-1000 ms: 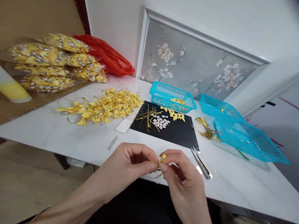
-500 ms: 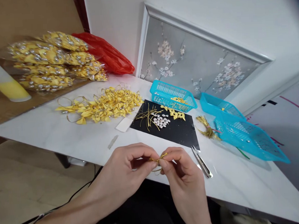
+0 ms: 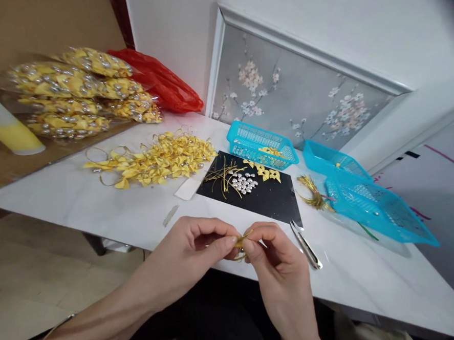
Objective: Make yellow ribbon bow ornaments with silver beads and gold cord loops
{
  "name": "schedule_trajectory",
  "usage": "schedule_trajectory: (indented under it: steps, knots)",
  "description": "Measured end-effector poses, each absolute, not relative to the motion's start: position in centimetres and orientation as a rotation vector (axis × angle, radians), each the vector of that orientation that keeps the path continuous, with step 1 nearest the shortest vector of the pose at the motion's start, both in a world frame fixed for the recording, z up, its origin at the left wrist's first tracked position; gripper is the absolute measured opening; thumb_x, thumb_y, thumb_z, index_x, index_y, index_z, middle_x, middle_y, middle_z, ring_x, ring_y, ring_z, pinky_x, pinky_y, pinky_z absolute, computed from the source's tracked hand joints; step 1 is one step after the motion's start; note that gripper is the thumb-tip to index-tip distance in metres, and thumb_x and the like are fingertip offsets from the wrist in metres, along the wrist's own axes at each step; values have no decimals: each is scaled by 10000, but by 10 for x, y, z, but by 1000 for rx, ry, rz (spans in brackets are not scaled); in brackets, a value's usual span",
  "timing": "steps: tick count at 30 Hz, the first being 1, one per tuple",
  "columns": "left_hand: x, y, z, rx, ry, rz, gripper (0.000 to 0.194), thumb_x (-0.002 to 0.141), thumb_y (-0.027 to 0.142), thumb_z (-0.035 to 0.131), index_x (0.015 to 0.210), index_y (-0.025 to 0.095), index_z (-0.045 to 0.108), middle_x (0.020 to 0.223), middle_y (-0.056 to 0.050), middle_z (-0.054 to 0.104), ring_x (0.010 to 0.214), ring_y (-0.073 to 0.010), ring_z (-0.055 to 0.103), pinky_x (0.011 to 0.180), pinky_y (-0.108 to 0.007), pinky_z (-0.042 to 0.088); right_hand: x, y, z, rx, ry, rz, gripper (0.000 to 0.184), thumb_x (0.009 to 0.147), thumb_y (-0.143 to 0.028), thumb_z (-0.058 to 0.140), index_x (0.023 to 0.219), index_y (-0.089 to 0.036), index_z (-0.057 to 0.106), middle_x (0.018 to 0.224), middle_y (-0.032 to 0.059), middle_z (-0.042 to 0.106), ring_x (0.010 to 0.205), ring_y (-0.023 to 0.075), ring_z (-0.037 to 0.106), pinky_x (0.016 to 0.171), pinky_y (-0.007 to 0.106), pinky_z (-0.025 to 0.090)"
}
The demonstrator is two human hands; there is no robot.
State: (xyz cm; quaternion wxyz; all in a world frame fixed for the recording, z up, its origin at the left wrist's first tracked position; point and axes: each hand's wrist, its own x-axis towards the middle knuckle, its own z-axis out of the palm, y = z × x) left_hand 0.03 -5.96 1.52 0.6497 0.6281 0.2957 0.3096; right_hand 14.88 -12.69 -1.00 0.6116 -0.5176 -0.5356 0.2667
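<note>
Close to the table's front edge, my left hand (image 3: 206, 248) and my right hand (image 3: 274, 259) meet, both pinched on one small yellow flower with gold cord (image 3: 239, 243). Fingertips cover most of it; a thin cord end sticks out at the right and a loop hangs below. Beyond them a black mat (image 3: 268, 208) bears silver beads (image 3: 244, 183), gold cord pieces (image 3: 223, 176) and yellow petal pieces (image 3: 268, 173). Metal thread snips (image 3: 306, 246) lie just right of my right hand.
A heap of yellow flowers (image 3: 165, 158) lies left of the mat. Blue baskets (image 3: 261, 137) stand behind it and more blue trays (image 3: 383, 206) at the right, by a gold cord bundle (image 3: 313, 193). Bagged flowers (image 3: 79, 92), a red bag (image 3: 163, 81) and a roll (image 3: 12, 124) sit back left.
My left fingers have shifted slightly, the thumb now lying straighter along the flower. More of the yellow piece shows between the fingertips. Both hands stay in nearly the same place.
</note>
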Motion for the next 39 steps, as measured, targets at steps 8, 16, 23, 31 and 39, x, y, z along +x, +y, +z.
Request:
schedule_trajectory:
  steps: [8, 16, 23, 31, 39]
  knots:
    - [0, -60, 13, 1382, 658, 722, 143, 848, 234, 648, 808, 177, 773, 734, -11, 687, 736, -138, 608, 714, -236, 509, 144, -125, -10, -1160, -1176, 662, 116, 920, -254, 613, 814, -212, 594, 809, -14, 575, 691, 113, 581, 615, 239, 514]
    - [-1, -61, 16, 1534, 688, 766, 172, 862, 196, 601, 813, 187, 766, 774, -11, 703, 738, -141, 621, 691, -223, 509, 143, -127, -6, -1166, -1213, 630, 107, 933, -207, 580, 826, -207, 573, 794, -16, 565, 669, 106, 570, 597, 228, 490]
    - [3, -65, 19, 1645, 733, 821, 138, 840, 183, 610, 820, 185, 746, 850, -28, 734, 787, -168, 665, 688, -223, 535, 142, -126, -10, -1220, -1251, 504, 89, 926, -190, 572, 840, -212, 567, 815, 0, 565, 723, 128, 558, 617, 247, 477]
    - [2, -62, 18, 1765, 776, 837, 173, 875, 198, 583, 799, 178, 738, 808, -21, 727, 755, -160, 671, 675, -221, 523, 153, -133, -7, -1275, -1369, 487, 160, 938, -149, 550, 1039, -261, 604, 947, 1, 632, 796, 117, 623, 686, 229, 526]
    - [4, -64, 18, 1950, 753, 924, 213, 904, 123, 546, 821, 193, 729, 841, 4, 728, 777, -123, 682, 701, -183, 524, 156, -131, 5, -1320, -1517, 200, 189, 910, -92, 551, 908, -235, 674, 978, 29, 659, 857, 130, 665, 702, 213, 557]
